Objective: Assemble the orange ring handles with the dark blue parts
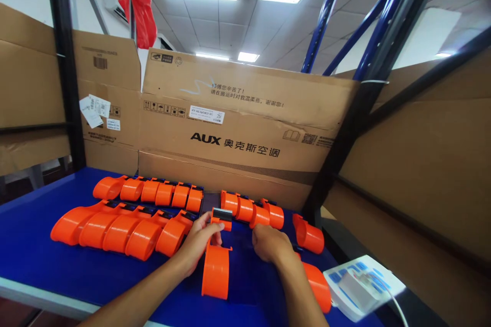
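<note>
My left hand point(205, 235) grips an orange tape dispenser point(216, 273) by its upper part, over the middle of the blue table. Its serrated metal blade with a dark strip faces up, and the round orange tape ring hangs below my fingers. To the right, apart from that dispenser, my right hand point(271, 244) is closed with its knuckles toward me. Its fingertips are hidden, and whatever they hold, if anything, I cannot make out. Another orange dispenser point(317, 286) lies partly behind my right forearm.
Two rows of orange tape dispensers point(119, 232) lie at left, and several more point(245, 209) at back right. A single dispenser point(310, 237) lies beyond my right hand. A white power strip point(360, 286) sits at right. Cardboard point(238, 122) and a dark rack post point(345, 133) border the blue table point(34, 245).
</note>
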